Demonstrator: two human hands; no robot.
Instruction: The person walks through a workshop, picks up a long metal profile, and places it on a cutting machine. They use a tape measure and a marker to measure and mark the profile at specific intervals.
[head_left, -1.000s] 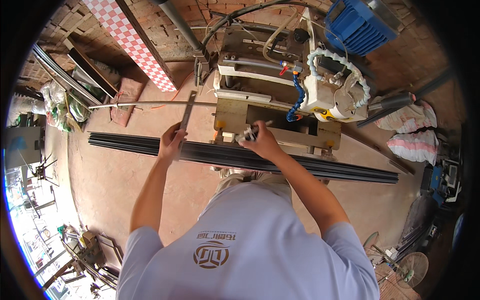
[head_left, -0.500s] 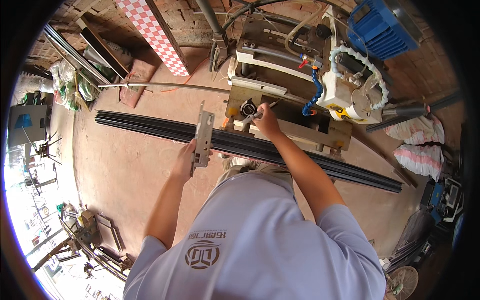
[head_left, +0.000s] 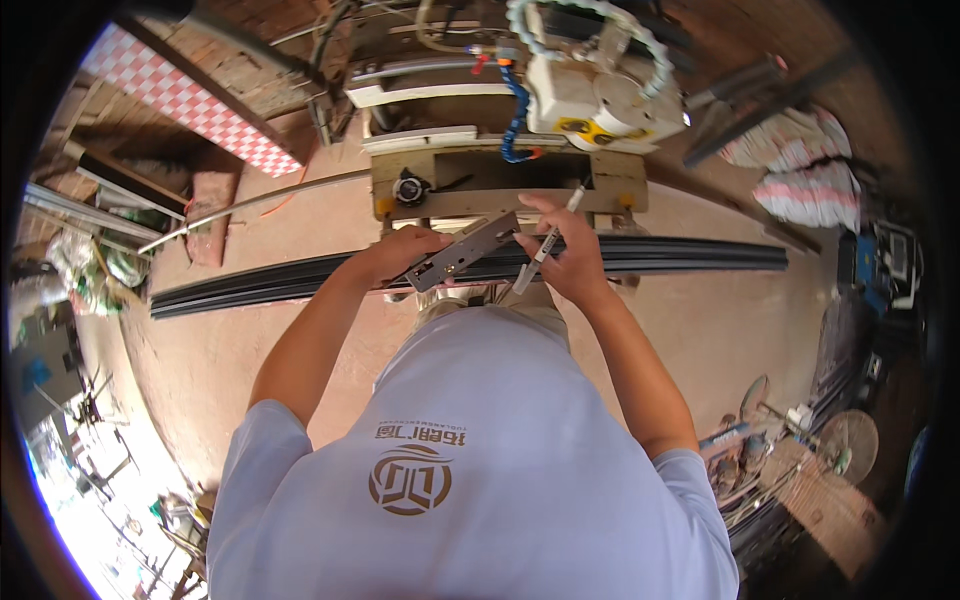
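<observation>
Over the black profiles, my left hand point(head_left: 398, 252) is closed on a flat metal mortise lock case point(head_left: 462, 254), which has slots and holes and lies tilted, its right end higher. A white marker pen point(head_left: 545, 250) is held between the thumb and fingers of my right hand point(head_left: 577, 262), its dark tip pointing away from me. The fingers of that hand are beside the lock case's right end; whether they touch it I cannot tell. Long black profiles point(head_left: 250, 286) lie crosswise beneath both hands. A round tape measure point(head_left: 409, 188) rests on the machine bed's left part.
Ahead stands a machine with a pale bed point(head_left: 480, 207), a white head point(head_left: 590, 95) and a blue segmented hose point(head_left: 517, 110). A red-and-white checked panel point(head_left: 190, 95) leans at far left. Woven sacks point(head_left: 808, 195) sit at right; a metal rod point(head_left: 250, 207) extends left.
My right hand has drawn back from the machine bed with the marker pen. My left hand has tilted the lock case from upright toward level. The view has shifted right.
</observation>
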